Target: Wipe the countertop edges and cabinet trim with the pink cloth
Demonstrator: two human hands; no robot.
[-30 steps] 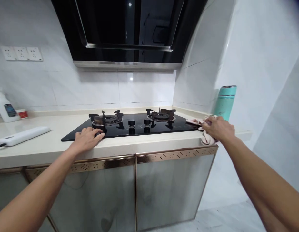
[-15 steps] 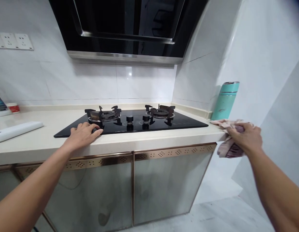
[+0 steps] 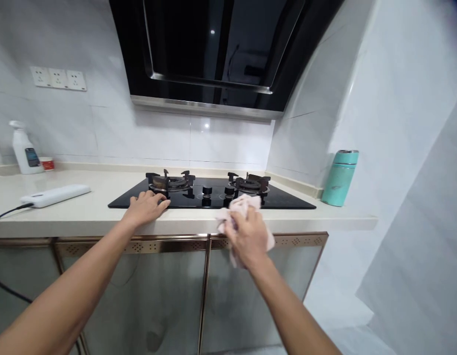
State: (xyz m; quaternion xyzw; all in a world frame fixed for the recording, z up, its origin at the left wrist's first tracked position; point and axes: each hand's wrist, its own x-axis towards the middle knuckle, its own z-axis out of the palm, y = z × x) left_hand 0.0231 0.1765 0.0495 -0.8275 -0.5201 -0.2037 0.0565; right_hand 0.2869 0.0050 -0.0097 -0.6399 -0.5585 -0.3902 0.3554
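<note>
A pale pink cleaning cloth (image 3: 246, 203) is bunched in my right hand (image 3: 249, 235), whose fingers wrap round it at the front edge of the counter (image 3: 187, 226). Part of the cloth hangs below that edge, in front of the cabinet doors. My left hand (image 3: 146, 208) rests on the counter's front lip, its fingertips on the near left part of the black gas cooktop (image 3: 283, 201). Its thumb lies apart from the fingers, and it holds nothing. Two burners with black pan supports and two control knobs (image 3: 207, 191) are on the cooktop.
A turquoise flask (image 3: 339, 178) stands at the counter's right end. On the left are a white spray bottle (image 3: 23, 150), a red and white tub (image 3: 47, 163) and a white corded device (image 3: 60, 195). The black range hood (image 3: 209, 101) overhangs the cooktop.
My right hand has swept the cloth left along the counter edge, from near the flask to in front of the knobs. My left hand stays at the cooktop's edge. The view has shifted slightly.
</note>
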